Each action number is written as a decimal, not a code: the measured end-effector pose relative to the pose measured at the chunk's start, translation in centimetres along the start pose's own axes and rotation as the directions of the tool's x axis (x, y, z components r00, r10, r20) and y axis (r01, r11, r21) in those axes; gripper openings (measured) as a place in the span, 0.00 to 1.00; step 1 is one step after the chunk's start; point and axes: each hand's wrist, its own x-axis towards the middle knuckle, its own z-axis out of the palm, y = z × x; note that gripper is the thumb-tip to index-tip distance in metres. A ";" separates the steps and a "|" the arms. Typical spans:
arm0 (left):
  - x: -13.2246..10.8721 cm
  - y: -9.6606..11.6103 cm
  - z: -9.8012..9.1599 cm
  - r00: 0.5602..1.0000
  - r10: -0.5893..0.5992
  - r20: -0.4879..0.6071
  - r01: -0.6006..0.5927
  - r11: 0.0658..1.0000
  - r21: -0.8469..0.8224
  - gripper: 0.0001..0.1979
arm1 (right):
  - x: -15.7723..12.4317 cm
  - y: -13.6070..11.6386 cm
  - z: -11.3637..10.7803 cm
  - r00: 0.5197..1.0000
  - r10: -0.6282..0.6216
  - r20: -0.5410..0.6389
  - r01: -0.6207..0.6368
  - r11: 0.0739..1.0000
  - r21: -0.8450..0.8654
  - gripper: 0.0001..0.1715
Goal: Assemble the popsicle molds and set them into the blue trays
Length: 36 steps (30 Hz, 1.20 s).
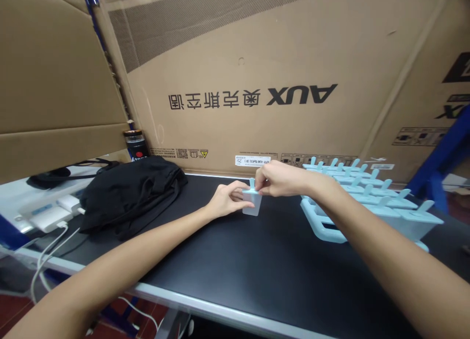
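Between my two hands is a small popsicle mold (251,209) with a translucent cup and a light blue lid with an upright stick. My left hand (228,200) pinches the cup from its left side. The fingers of my right hand (270,178) are closed on the lid's right edge, beside the stick. To the right, a light blue rack (323,231) holds several more molds (416,220) with blue lids and sticks. My right forearm hides part of that rack.
A black cloth bag (132,194) lies on the black tabletop (220,260) at left, with a dark jar (135,143) behind it. White adapters (51,216) and cables sit at the left edge. A large cardboard sheet (238,50) stands along the back.
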 end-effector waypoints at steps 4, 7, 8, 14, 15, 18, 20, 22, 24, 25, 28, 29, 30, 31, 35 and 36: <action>0.0 0.2 0.1 1.000 0.027 -0.008 -0.027 1.000 -0.003 0.26 | 0.1 -0.4 0.2 1.000 -0.002 -0.022 0.001 1.000 -0.012 0.10; 0.0 0.2 0.2 0.999 0.043 -0.026 -0.042 0.999 0.027 0.26 | 0.0 -0.2 0.5 0.997 -0.022 -0.074 0.021 1.000 -0.016 0.07; 0.0 0.2 0.2 0.999 0.042 -0.027 -0.041 0.999 0.028 0.26 | 0.0 -0.1 0.5 0.996 -0.021 -0.091 0.021 1.000 -0.002 0.07; -0.1 0.1 0.5 0.997 0.074 -0.016 -0.072 0.991 0.111 0.27 | -0.4 0.2 0.5 0.993 -0.024 -0.117 0.032 0.998 0.061 0.14; -0.1 0.1 0.6 0.996 0.086 -0.014 -0.083 0.989 0.126 0.27 | -0.3 0.2 0.6 0.994 -0.033 -0.107 0.036 0.999 0.023 0.12; 0.0 0.0 0.7 0.994 0.114 -0.005 -0.112 0.983 0.148 0.26 | -0.1 0.2 0.8 0.995 -0.025 -0.099 0.019 0.998 -0.064 0.08; 0.0 0.2 0.7 0.991 0.134 -0.003 -0.132 0.977 0.169 0.24 | 0.0 0.1 0.9 0.995 -0.021 -0.095 0.015 0.998 -0.066 0.07; -0.1 0.4 0.7 0.988 0.153 0.013 -0.152 0.968 0.202 0.21 | -0.1 0.0 0.8 0.997 -0.013 -0.082 0.008 0.998 -0.058 0.06; -0.2 0.7 0.6 0.987 0.152 0.043 -0.158 0.961 0.229 0.18 | -0.4 -0.3 0.7 0.998 0.017 -0.067 -0.021 0.999 -0.047 0.06; -0.3 0.8 0.6 0.988 0.143 0.058 -0.152 0.960 0.236 0.17 | -0.5 -0.4 0.6 0.997 0.033 -0.064 -0.036 0.999 -0.039 0.06; -0.5 1.0 0.6 0.991 0.108 0.077 -0.122 0.966 0.226 0.18 | -0.8 -0.6 0.7 0.995 0.053 -0.084 -0.052 0.999 0.014 0.05; -0.5 1.0 0.7 0.992 0.099 0.076 -0.113 0.969 0.219 0.18 | -0.9 -0.6 0.9 0.994 0.056 -0.097 -0.052 0.998 0.037 0.05; -0.6 0.9 0.7 0.993 0.091 0.073 -0.105 0.971 0.213 0.18 | -0.9 -0.6 1.1 0.992 0.065 -0.112 -0.058 0.997 0.058 0.05; -0.6 0.9 0.7 0.994 0.085 0.067 -0.098 0.973 0.209 0.18 | -0.9 -0.5 1.4 0.988 0.081 -0.129 -0.072 0.995 0.076 0.05; -0.5 1.2 1.1 0.994 0.095 0.059 -0.105 0.977 0.184 0.19 | -1.6 -0.6 1.9 0.978 0.116 -0.175 -0.107 0.993 0.058 0.06; -0.3 1.5 1.3 0.993 0.104 0.058 -0.112 0.979 0.168 0.19 | -2.2 -0.6 1.7 0.978 0.099 -0.185 -0.094 0.995 0.035 0.06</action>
